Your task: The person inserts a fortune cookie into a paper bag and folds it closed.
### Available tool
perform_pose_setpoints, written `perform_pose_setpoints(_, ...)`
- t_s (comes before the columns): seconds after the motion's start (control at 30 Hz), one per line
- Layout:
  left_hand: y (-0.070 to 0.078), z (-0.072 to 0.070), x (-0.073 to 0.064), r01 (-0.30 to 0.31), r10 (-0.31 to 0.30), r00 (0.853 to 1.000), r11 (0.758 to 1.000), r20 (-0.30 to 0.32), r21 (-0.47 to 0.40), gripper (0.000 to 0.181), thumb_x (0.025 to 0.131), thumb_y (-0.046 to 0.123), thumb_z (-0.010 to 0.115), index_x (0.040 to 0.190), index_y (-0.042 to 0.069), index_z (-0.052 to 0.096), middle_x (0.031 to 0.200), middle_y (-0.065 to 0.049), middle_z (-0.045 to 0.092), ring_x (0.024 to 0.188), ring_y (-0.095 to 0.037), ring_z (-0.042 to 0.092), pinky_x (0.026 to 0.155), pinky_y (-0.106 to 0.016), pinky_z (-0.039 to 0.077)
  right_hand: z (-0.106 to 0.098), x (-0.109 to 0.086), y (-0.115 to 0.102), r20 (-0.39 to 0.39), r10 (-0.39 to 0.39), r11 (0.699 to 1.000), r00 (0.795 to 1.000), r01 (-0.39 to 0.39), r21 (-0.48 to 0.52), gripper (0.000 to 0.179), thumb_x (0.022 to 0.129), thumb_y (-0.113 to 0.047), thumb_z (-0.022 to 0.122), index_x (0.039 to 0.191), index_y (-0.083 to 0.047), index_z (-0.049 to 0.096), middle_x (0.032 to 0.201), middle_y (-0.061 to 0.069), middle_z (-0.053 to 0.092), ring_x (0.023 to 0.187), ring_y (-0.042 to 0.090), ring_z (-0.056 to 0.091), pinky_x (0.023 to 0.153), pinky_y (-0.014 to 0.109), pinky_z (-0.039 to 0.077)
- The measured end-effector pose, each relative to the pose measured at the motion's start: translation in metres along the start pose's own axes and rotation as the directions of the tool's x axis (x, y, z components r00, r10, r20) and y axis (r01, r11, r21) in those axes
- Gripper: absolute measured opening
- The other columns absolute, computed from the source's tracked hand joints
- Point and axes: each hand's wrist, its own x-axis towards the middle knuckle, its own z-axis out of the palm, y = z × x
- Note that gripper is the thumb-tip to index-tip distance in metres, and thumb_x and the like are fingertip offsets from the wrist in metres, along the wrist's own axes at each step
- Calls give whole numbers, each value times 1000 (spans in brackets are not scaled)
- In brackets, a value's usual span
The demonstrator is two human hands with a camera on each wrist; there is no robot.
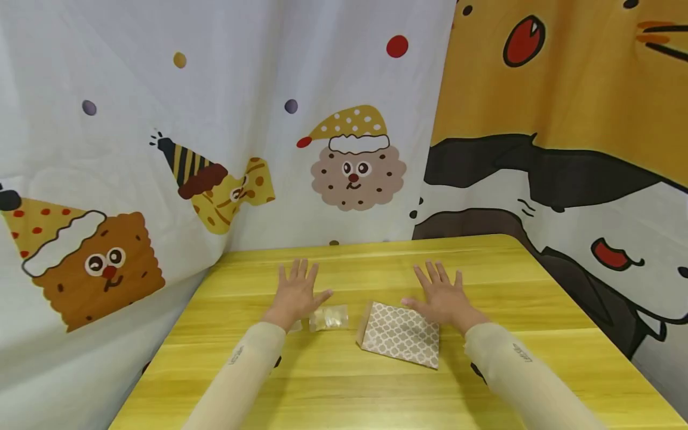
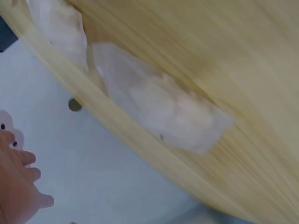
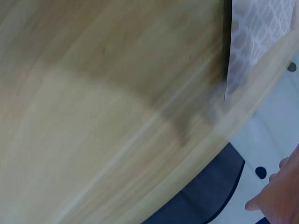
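Both hands are held out over the table with fingers spread, holding nothing. My left hand [image 1: 294, 295] is beside a small translucent packet [image 1: 329, 318] with pale contents. A second packet [image 2: 60, 28] shows in the left wrist view; from the head it is mostly hidden behind the left wrist. My right hand [image 1: 445, 300] is near the right edge of a flat paper bag [image 1: 400, 335] with a beige-and-white lattice pattern, its thumb overlapping the bag's top edge in the head view. The bag's plain folded flap faces left, toward the packets.
The yellow wood-grain table [image 1: 333, 394] has rounded far corners. Behind it hangs a white cloth [image 1: 258, 71] printed with cartoon biscuits, and an orange-and-black cartoon print [image 1: 494, 113] covers the right side.
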Motion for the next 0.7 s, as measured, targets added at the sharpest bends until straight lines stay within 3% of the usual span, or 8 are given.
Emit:
perform_pose_setpoints(0.4, 38, 9, 3, -119, 119, 993, 993, 25, -23, 84, 97, 71, 33, 159, 15, 25, 162, -17, 18, 150, -35, 11, 115, -65, 4, 21, -4, -15, 35, -22, 999, 999, 21, 31, 92, 94, -66, 51, 159, -10, 20, 162, 22, 10, 148, 44, 6, 107, 75, -4)
perform_pose_setpoints(0.7, 53, 22, 3, -175, 175, 983, 985, 46, -11, 81, 97, 69, 36, 158, 17, 26, 162, -15, 21, 149, -34, 15, 116, -63, 7, 35, -1, -32, 48, -73, 996, 996, 71, 49, 95, 92, -70, 49, 159, -9, 18, 163, 20, 12, 148, 42, 9, 108, 74, 1)
